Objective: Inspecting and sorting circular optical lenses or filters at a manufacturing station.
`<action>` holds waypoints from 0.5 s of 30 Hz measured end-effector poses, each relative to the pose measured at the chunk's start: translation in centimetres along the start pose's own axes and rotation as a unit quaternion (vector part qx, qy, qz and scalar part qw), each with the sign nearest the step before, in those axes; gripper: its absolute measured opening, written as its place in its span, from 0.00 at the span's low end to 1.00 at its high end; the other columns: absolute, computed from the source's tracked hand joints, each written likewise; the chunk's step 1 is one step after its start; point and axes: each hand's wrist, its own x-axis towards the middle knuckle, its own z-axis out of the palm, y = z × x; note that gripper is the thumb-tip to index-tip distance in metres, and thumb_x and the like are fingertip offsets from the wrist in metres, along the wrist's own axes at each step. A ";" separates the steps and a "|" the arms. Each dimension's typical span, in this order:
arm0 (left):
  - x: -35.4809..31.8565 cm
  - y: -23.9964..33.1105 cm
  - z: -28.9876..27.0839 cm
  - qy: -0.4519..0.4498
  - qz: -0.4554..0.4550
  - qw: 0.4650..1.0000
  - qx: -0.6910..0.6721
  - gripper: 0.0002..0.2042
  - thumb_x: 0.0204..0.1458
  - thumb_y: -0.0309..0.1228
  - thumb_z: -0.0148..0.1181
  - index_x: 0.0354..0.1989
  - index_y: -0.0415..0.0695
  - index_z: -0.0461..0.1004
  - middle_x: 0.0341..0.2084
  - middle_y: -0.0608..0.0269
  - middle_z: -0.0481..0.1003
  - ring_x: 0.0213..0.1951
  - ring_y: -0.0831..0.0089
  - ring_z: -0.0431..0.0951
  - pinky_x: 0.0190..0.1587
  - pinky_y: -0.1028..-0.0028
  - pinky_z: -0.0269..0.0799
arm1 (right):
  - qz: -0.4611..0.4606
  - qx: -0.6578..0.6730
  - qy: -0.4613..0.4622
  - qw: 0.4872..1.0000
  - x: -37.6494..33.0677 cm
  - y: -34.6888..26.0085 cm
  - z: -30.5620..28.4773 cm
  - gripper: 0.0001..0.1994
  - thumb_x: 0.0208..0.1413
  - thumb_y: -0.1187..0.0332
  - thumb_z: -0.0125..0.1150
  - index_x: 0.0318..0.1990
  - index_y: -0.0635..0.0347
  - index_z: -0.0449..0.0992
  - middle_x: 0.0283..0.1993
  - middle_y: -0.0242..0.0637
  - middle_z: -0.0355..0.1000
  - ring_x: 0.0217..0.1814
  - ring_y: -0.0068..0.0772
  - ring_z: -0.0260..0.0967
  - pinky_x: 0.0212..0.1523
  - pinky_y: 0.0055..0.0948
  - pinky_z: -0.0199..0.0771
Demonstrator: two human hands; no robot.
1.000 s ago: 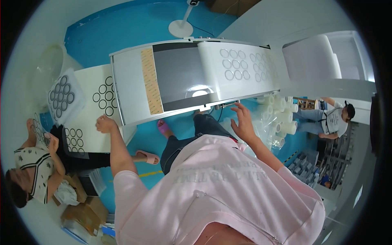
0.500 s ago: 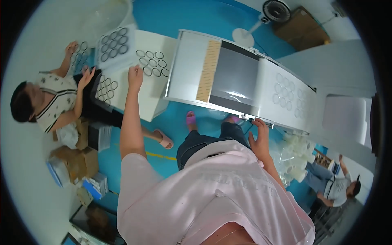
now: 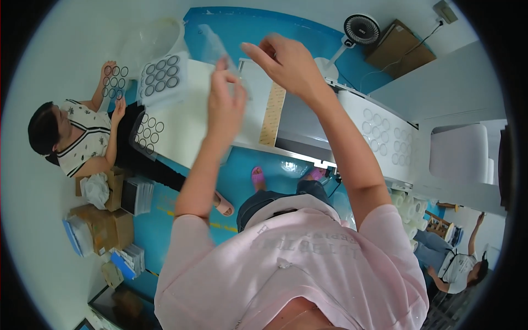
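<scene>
A thin translucent film sheet (image 3: 213,44), seen nearly edge-on and blurred, is raised above the white table (image 3: 198,104). My left hand (image 3: 226,104) is closed on its near edge, fingers smeared a little by motion. To the right of it, my right hand (image 3: 291,63) hangs over the machine's left end, thumb apart from the bent fingers, with nothing seen in it. Below the right arm lies the machine (image 3: 308,118), with a tan printed strip (image 3: 272,115) across its bed. Two sheets with pale ring marks (image 3: 375,132) rest on its right part.
At the left a seated co-worker (image 3: 77,135) holds a sheet of black rings (image 3: 115,82). Another ring sheet (image 3: 148,132) lies by their lap, near a stack of ring sheets (image 3: 161,74). A fan (image 3: 361,28) stands behind the machine. Another person (image 3: 456,267) is at far right.
The sheet of black rings has gone from the white table, and my left hand has moved right, holding a film sheet up. My right hand has left the machine's front edge and swung up over it.
</scene>
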 end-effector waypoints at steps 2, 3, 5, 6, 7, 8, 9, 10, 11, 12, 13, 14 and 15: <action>-0.3 2.6 3.0 0.018 0.042 0.999 0.009 0.08 0.53 0.20 0.50 0.40 0.38 0.59 0.47 0.37 0.68 0.53 0.44 0.70 0.46 0.60 0.68 | 0.038 -0.163 -0.071 0.983 1.5 -1.0 -1.0 0.23 0.50 0.47 0.63 0.30 0.64 0.75 0.23 0.43 0.72 0.23 0.41 0.70 0.27 0.33 0.70; -0.5 3.8 4.4 0.019 0.043 0.999 0.001 0.08 0.53 0.20 0.50 0.40 0.38 0.59 0.47 0.37 0.68 0.53 0.44 0.70 0.46 0.60 0.68 | 0.040 -0.170 -0.069 0.982 1.6 -0.7 -1.4 0.23 0.50 0.47 0.63 0.30 0.64 0.75 0.23 0.43 0.72 0.23 0.41 0.70 0.27 0.33 0.70; -0.9 6.2 6.7 -0.031 -0.051 0.994 -0.086 0.11 0.51 0.19 0.52 0.40 0.36 0.59 0.37 0.42 0.69 0.43 0.47 0.73 0.39 0.57 0.67 | 0.006 -0.269 -0.081 0.960 1.5 0.0 -2.6 0.21 0.45 0.50 0.65 0.26 0.62 0.74 0.22 0.43 0.72 0.23 0.46 0.69 0.26 0.37 0.69; -1.0 6.8 7.9 -0.029 -0.052 0.994 -0.092 0.11 0.51 0.19 0.52 0.40 0.36 0.59 0.37 0.42 0.69 0.43 0.47 0.73 0.39 0.57 0.67 | 0.006 -0.275 -0.083 0.958 1.2 0.3 -3.3 0.21 0.45 0.50 0.65 0.26 0.62 0.74 0.22 0.43 0.72 0.23 0.46 0.69 0.26 0.37 0.69; -1.1 7.2 9.1 -0.026 -0.023 0.994 -0.107 0.13 0.50 0.18 0.53 0.42 0.34 0.59 0.36 0.44 0.68 0.39 0.48 0.72 0.39 0.57 0.67 | 0.016 -0.310 -0.083 0.947 0.9 0.8 -4.1 0.18 0.46 0.53 0.64 0.25 0.62 0.73 0.22 0.43 0.72 0.24 0.46 0.69 0.26 0.37 0.69; -1.2 7.7 10.1 -0.024 0.005 0.992 -0.122 0.15 0.49 0.18 0.54 0.44 0.33 0.59 0.35 0.46 0.68 0.35 0.50 0.72 0.38 0.57 0.67 | 0.026 -0.345 -0.083 0.935 0.5 1.4 -5.0 0.16 0.46 0.56 0.63 0.24 0.62 0.73 0.22 0.43 0.72 0.24 0.47 0.70 0.26 0.37 0.69; -1.4 8.3 11.1 -0.024 0.004 0.991 -0.128 0.15 0.49 0.18 0.54 0.44 0.33 0.59 0.35 0.46 0.68 0.35 0.50 0.72 0.38 0.57 0.67 | 0.029 -0.350 -0.085 0.932 0.0 2.2 -5.8 0.16 0.46 0.56 0.63 0.24 0.62 0.73 0.22 0.43 0.72 0.24 0.47 0.70 0.26 0.37 0.69; -1.6 9.1 11.9 -0.046 0.018 0.988 -0.143 0.17 0.48 0.17 0.54 0.46 0.31 0.59 0.35 0.45 0.68 0.36 0.50 0.72 0.38 0.58 0.68 | 0.026 -0.376 -0.059 0.924 -0.7 3.3 -6.8 0.14 0.46 0.58 0.63 0.24 0.62 0.72 0.22 0.43 0.72 0.24 0.47 0.69 0.26 0.38 0.69; -1.8 9.6 12.4 -0.067 0.029 0.985 -0.157 0.18 0.48 0.16 0.54 0.48 0.30 0.58 0.36 0.45 0.69 0.36 0.50 0.72 0.38 0.59 0.68 | 0.020 -0.401 -0.037 0.915 -1.3 4.0 -7.7 0.13 0.46 0.61 0.62 0.24 0.62 0.72 0.23 0.43 0.72 0.24 0.48 0.69 0.26 0.39 0.68; -2.1 9.3 13.2 -0.096 0.039 0.977 -0.187 0.20 0.51 0.20 0.55 0.51 0.32 0.59 0.36 0.47 0.69 0.37 0.56 0.73 0.38 0.62 0.69 | 0.024 -0.405 -0.038 0.913 -1.9 4.6 -8.7 0.13 0.46 0.61 0.62 0.24 0.62 0.72 0.23 0.43 0.72 0.24 0.48 0.69 0.26 0.39 0.68; -2.4 9.5 13.6 -0.102 0.040 0.974 -0.197 0.20 0.51 0.20 0.55 0.51 0.32 0.59 0.36 0.47 0.69 0.37 0.56 0.73 0.38 0.62 0.69 | 0.032 -0.374 -0.028 0.927 -2.9 5.0 -10.1 0.12 0.47 0.63 0.63 0.25 0.63 0.71 0.22 0.41 0.71 0.23 0.42 0.69 0.26 0.36 0.67; -2.8 9.6 13.8 -0.132 -0.021 0.953 -0.271 0.18 0.53 0.25 0.55 0.51 0.34 0.60 0.37 0.49 0.70 0.38 0.59 0.73 0.39 0.65 0.68 | 0.036 -0.339 -0.020 0.940 -3.8 5.4 -11.4 0.11 0.48 0.65 0.64 0.26 0.63 0.71 0.22 0.38 0.71 0.22 0.37 0.68 0.25 0.33 0.66; -3.1 9.5 14.0 -0.162 -0.083 0.922 -0.341 0.17 0.56 0.29 0.55 0.50 0.35 0.61 0.38 0.51 0.70 0.39 0.63 0.74 0.40 0.67 0.68 | 0.041 -0.343 -0.020 0.938 -4.7 5.8 -12.6 0.11 0.48 0.65 0.64 0.26 0.63 0.71 0.22 0.38 0.71 0.22 0.37 0.68 0.25 0.33 0.66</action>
